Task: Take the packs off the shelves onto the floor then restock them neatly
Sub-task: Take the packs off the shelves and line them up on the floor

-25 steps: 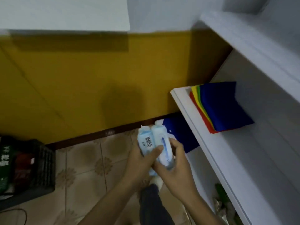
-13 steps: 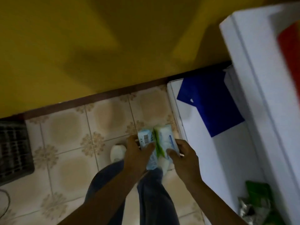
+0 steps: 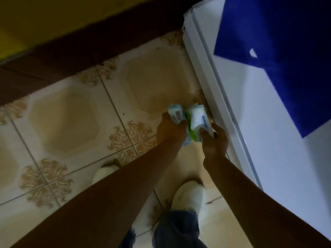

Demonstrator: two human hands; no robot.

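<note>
The person is bending down in front of the white shelf unit [image 3: 206, 72]. Both hands are hanging low over the beige patterned floor tiles [image 3: 71, 113], just left of the unit's bottom front edge. A second ago the same two packs were being held up level with a higher shelf. Since then the arms have been dropping and the gaze has been tipping down with them. I'm reading that as the unloading half of the job still going on, with these two about to be set down. Whether they are already touching the tiles I cannot tell.

The left hand [image 3: 170, 130] is gripping the pale blue soft plastic pack [image 3: 176, 115], barcode face up, with the thumb curling over its near end. The right hand [image 3: 214, 142] is pinching the white soft pack with a green edge [image 3: 196, 122], which is sitting closer to the unit. The two packs are pressing together side by side. Their long axes are running away from the person, roughly parallel to the unit's front edge. Their far ends are pointing toward the dark brown skirting board [image 3: 53, 56] beyond the unit's far corner.

A flat blue sheet [image 3: 277, 51] is lying on the unit's lowest shelf. The person's white shoes [image 3: 188, 197] are standing near the unit's front.
</note>
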